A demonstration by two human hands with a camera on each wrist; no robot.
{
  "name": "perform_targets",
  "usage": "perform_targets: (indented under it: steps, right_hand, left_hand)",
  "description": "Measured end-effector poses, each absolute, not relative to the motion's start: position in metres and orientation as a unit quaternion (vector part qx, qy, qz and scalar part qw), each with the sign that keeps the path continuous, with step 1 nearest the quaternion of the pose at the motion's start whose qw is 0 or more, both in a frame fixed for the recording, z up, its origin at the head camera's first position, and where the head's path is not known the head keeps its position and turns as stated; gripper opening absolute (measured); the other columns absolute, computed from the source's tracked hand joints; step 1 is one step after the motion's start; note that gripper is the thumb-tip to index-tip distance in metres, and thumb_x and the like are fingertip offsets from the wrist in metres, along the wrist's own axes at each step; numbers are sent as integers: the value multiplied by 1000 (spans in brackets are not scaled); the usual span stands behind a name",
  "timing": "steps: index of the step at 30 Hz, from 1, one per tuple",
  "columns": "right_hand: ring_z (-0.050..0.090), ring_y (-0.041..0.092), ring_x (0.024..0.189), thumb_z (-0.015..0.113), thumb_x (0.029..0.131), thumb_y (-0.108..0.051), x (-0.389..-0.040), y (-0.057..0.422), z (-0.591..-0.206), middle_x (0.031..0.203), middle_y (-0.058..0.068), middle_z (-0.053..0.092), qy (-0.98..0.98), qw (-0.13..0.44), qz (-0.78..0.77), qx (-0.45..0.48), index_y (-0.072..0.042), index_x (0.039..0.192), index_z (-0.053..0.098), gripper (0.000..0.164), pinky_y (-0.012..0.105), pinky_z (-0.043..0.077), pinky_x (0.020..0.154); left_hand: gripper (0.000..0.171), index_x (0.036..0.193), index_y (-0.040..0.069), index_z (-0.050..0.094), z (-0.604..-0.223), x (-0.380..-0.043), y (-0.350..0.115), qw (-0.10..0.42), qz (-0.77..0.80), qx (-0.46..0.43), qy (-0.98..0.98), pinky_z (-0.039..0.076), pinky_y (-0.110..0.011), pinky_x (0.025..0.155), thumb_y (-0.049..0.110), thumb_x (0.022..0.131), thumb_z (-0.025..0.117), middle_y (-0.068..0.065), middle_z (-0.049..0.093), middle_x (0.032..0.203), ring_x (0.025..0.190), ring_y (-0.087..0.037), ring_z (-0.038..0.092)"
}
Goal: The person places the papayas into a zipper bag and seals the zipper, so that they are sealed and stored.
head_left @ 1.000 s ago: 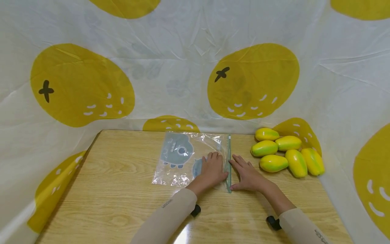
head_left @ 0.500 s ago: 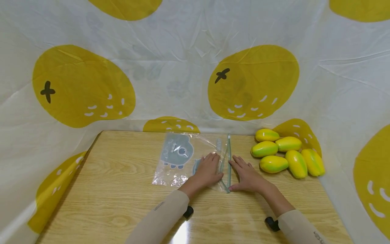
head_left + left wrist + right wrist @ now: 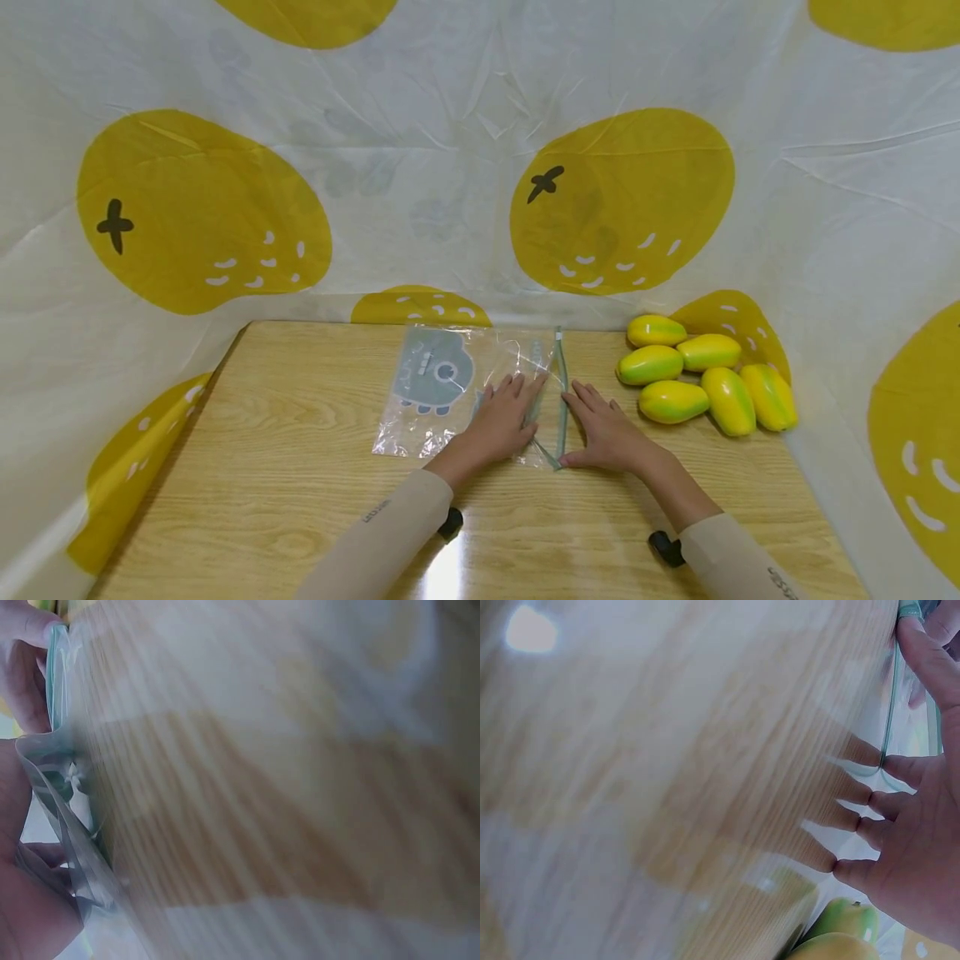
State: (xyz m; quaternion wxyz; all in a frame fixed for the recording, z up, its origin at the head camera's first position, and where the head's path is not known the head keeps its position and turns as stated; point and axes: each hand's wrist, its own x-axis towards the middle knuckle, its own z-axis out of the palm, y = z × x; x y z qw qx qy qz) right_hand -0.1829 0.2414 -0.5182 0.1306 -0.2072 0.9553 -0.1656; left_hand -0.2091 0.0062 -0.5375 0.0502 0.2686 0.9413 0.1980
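A clear plastic zip bag (image 3: pixel 438 367) with a blue-grey cartoon print lies flat on the wooden table, its mouth to the right. My left hand (image 3: pixel 495 421) rests on its upper layer near the mouth, fingers extended, and the layer's edge is drawn back to the left. In the left wrist view the bag's film (image 3: pixel 86 862) bulges up beside that hand. With fingers spread, my right hand (image 3: pixel 606 425) touches the green zip strip (image 3: pixel 562 417) with its fingertips. The right wrist view shows these fingertips (image 3: pixel 851 871) down on the tabletop.
Several yellow-green papayas (image 3: pixel 675 403) lie grouped at the right rear of the table (image 3: pixel 300 500). A white cloth (image 3: pixel 420 192) printed with big yellow fruit surrounds the back and sides.
My left hand has slid left, drawing the upper layer's edge away from the lower strip, so the bag's mouth has spread apart. My right hand has stayed almost still at the strip.
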Motion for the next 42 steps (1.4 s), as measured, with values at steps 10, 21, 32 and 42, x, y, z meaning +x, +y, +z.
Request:
perform_targets:
  steps: [10, 21, 32, 42]
  right_hand:
    - [15, 51, 155, 78, 81, -66, -184, 240, -518, 170, 27, 16, 957, 136, -160, -202, 0, 161, 30, 114, 79, 20, 115]
    - [15, 50, 156, 77, 80, -68, -183, 238, -520, 170, 27, 16, 957, 132, -162, -202, -1, 161, 29, 115, 80, 19, 114]
    - [19, 48, 156, 76, 79, -71, -179, 238, -523, 170, 24, 20, 963, 106, -154, -195, -4, 160, 34, 114, 78, 21, 115]
    - [46, 50, 139, 82, 84, -52, -192, 239, -519, 155, 28, 45, 966, 45, -133, -217, -2, 144, 56, 82, 70, 40, 110]
  left_hand:
    - [69, 164, 33, 27, -533, -206, 2, 58, 175, 278, 943, 27, -67, 122, 28, 102, 57, -22, 32, 166, 155, -42, 28]
    - [77, 165, 12, 25, -532, -204, 4, 77, 175, 245, 951, 23, -64, 124, 27, 95, 52, -18, 27, 169, 158, -37, 24]
    - [79, 163, 0, 23, -534, -207, 7, 77, 173, 233, 954, 23, -61, 125, 28, 94, 50, -18, 24, 170, 159, -33, 22]
    - [81, 162, 0, 24, -536, -208, 6, 79, 180, 239, 951, 23, -62, 125, 29, 93, 53, -17, 24, 170, 159, -33, 21]
